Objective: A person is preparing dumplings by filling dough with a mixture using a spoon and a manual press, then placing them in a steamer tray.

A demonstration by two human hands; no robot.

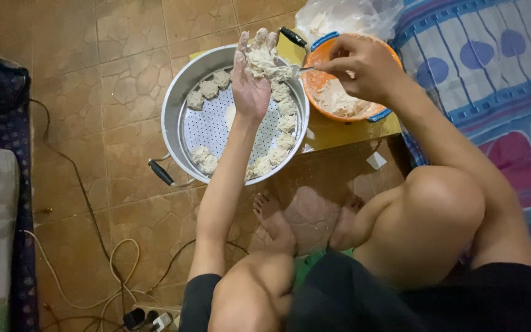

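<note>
Left hand (253, 77): open palm cradling a dumpling wrapper with filling (264, 60).
Right hand (361, 64): pinched shut on a spoon (305, 68), tip touching the filling.
Below the grip: steamer tray (216, 126) ringed with dumplings (287, 123).
Beside the right hand: orange bowl (321, 83).

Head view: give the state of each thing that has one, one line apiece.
Steamer pot: uncovered, dumplings ringing its perforated tray.
Orange bowl: partly filled with pale filling.
Left hand: open, palm up, cradling a filled wrapper.
Right hand: pinching a thin utensil.
Plastic bag: crumpled.

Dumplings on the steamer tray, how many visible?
About 11 dumplings on the steamer tray: 3 upper left, 2 lower left, roughly 6 along the right rim. The left hand and forearm may hide more.
</note>
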